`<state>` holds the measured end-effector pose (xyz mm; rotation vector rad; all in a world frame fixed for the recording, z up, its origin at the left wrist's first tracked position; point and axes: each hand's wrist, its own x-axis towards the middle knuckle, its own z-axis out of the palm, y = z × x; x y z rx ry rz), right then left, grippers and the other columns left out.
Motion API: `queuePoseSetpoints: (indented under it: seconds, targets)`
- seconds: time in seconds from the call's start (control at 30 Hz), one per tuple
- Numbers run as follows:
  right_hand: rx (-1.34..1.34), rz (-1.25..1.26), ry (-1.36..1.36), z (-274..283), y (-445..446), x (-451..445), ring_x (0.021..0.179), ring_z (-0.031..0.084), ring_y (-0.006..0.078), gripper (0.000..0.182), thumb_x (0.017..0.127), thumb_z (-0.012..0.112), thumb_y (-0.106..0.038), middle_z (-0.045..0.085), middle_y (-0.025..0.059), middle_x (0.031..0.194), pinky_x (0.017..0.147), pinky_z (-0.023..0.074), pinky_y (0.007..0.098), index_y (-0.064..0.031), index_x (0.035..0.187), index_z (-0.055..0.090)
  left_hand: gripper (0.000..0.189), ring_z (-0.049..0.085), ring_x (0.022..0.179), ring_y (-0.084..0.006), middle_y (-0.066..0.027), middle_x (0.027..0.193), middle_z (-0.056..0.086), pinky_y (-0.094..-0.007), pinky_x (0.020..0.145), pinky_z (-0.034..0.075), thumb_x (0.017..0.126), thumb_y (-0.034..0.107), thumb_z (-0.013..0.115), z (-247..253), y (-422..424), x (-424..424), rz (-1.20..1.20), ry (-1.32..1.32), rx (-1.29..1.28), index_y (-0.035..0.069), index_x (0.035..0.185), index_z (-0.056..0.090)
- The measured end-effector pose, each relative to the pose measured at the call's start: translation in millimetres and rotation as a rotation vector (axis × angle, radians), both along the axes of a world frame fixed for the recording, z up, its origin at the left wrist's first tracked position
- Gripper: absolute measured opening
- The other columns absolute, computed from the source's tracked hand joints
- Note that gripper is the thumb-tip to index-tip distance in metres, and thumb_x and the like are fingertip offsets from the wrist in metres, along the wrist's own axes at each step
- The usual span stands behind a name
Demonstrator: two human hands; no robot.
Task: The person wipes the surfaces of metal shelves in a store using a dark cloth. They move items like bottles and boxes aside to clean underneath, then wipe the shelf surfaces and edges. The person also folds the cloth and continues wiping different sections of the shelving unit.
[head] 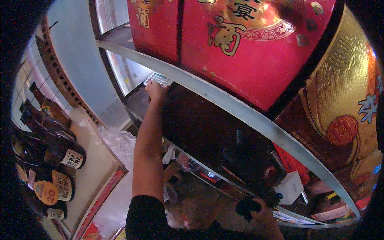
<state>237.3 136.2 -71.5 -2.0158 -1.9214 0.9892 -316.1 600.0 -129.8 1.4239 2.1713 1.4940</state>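
My left arm reaches up into a dark shelf space. At its far end my left hand (157, 91) is at the near edge of a pale calculator with rows of keys (157, 78), its fingers bent and seemingly gripping that edge. Part of the calculator lies behind the fingers. At the lower right, in dim light, my right hand (262, 210) is closed around a black object (248, 208) whose kind I cannot make out. A small white box (289, 188) stands on the shelf above and right of this hand.
The pale edge of an upper shelf (210, 93) crosses above the dark space. Red gift boxes (228, 69) and a gold box (336, 75) stand on it. On the left, several dark glass bottles (57, 150) stand on another shelf (99, 159), beside clear plastic wrapping (120, 147).
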Motion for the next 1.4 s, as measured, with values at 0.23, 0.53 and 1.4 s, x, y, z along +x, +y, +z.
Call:
queuePoseSetpoints:
  seconds: [0.23, 0.53, 1.4]
  targets:
    - [-0.014, -0.041, -0.009, -18, -3, 10, 0.105, 0.056, 0.0302, 0.058, 0.066, 0.066, -0.017, 0.057, 0.0165, 0.112, 0.091, 0.0448, 0.0384, -0.01, 0.12, 0.048, 0.064, 0.039, 0.118, -0.0435, -0.0309, 0.126, 0.041, -0.0486, 0.099, 0.032, 0.066, 0.021, 0.072, 32, -39, 77, 0.153, 0.524, 0.189, -0.003, 0.119, 0.047]
    - [0.044, 0.024, -0.023, -16, 5, 13, 0.105, 0.055, 0.0314, 0.057, 0.065, 0.067, -0.02, 0.057, 0.0142, 0.112, 0.088, 0.0445, 0.039, -0.0136, 0.119, 0.051, 0.072, 0.043, 0.118, -0.0336, -0.0198, 0.124, 0.047, -0.0464, 0.094, 0.04, 0.069, 0.04, 0.074, 155, -226, 291, -1.658, 0.75, -0.284, 0.007, 0.126, 0.044]
    - [0.306, 0.148, -0.02, -21, 7, 9, 0.092, 0.059, 0.0356, 0.051, 0.063, 0.067, -0.019, 0.06, 0.018, 0.104, 0.081, 0.0475, 0.0425, -0.0123, 0.112, 0.056, 0.092, 0.023, 0.131, -0.0374, -0.0151, 0.141, 0.029, -0.0653, 0.094, 0.026, 0.061, 0.046, 0.076, 112, -172, 55, -0.11, 0.662, -0.529, 0.027, 0.137, 0.028]
